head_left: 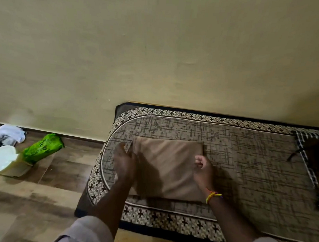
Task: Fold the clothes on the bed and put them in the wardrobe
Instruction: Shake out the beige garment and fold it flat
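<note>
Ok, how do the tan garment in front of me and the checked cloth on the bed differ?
The tan garment is plain and folded into a flat rectangle; the checked cloth is black-and-white patterned and lies loose. The tan garment has both hands on it, left and right; the checked cloth is untouched. Both lie on the bed.

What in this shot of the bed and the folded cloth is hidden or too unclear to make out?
Head view only:
- Wardrobe: not in the picture.
- Checked cloth: cut off by the right edge, so its type is unclear.
- Tan cloth: folded, so the kind of garment cannot be told; the left hand and right hand cover its side edges.
- Green bag: print too blurred to read.
- White container: cut off by the left edge.
</note>
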